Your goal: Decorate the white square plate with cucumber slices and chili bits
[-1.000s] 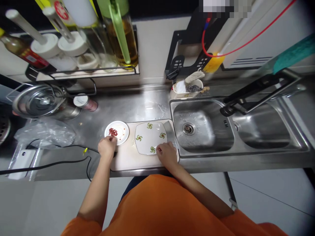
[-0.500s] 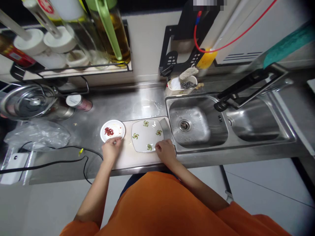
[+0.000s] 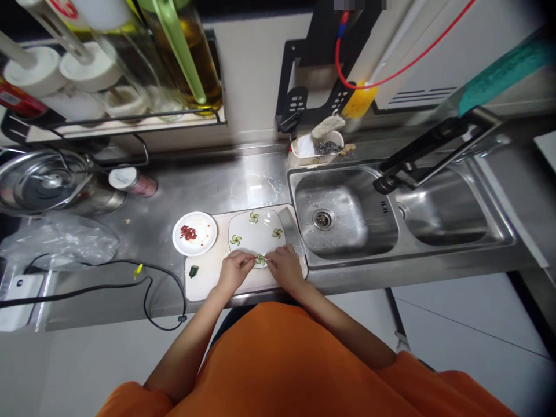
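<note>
A white square plate (image 3: 254,231) with green swirl patterns lies on the pale cutting board (image 3: 208,284). At its front edge my left hand (image 3: 236,268) and my right hand (image 3: 284,267) come close together, both with pinched fingers. Whatever lies between the fingertips is too small to make out. A flat grey blade (image 3: 290,226) rests along the board's right side, partly behind my right hand. To the left stands a small round white plate (image 3: 208,233) with chopped red pieces (image 3: 188,233) on it. A dark green piece (image 3: 193,271) sits on the board's left part.
A double steel sink (image 3: 347,208) with a black faucet (image 3: 417,156) is at the right. A sponge caddy (image 3: 310,159) stands behind it. On the left are a shaker jar (image 3: 134,182), a lidded pot (image 3: 47,182), a plastic bag (image 3: 61,237) and a black cable (image 3: 174,275).
My left hand has moved right, from the small round plate to the front edge of the square plate, beside my right hand. The dark green piece has come into sight.
</note>
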`<state>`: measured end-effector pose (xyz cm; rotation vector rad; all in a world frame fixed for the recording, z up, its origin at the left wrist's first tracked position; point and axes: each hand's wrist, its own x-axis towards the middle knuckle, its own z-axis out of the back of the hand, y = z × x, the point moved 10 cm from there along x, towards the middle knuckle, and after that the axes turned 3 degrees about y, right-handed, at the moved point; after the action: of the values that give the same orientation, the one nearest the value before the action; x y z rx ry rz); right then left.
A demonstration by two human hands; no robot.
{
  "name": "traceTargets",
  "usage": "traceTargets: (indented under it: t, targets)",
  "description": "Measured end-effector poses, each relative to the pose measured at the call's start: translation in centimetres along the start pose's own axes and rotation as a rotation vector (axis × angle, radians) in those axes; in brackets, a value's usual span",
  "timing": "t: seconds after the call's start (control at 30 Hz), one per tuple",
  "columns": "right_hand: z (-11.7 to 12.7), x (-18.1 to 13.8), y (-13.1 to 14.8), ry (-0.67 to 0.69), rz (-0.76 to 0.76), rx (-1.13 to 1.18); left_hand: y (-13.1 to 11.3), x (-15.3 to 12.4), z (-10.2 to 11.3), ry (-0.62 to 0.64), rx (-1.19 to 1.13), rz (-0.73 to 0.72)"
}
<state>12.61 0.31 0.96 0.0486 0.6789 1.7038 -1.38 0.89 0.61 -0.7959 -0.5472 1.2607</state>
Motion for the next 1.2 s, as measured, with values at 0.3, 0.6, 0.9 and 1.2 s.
traceTargets:
  t: [0.3,0.6,0.9,1.2]
  targets:
    - [-1.4,-0.5,1.5,0.061,0.143,-0.131,1.0,0.1,0.8,-0.052,0.013,0.003]
    - [-2.0,-0.4,1.5,0.053,0.172,-0.196,0.5,0.2,0.7,-0.057,0.028,-0.054]
    - [-2.4,-0.4,1.5,0.080,0.177,-0.221,-0.1,0.4,0.3,-0.034,0.089,-0.124]
    - [-2.6,-0.3,1.9,0.093,0.204,-0.261,-1.6,1.5,-1.8,0.159,0.086,-0.267]
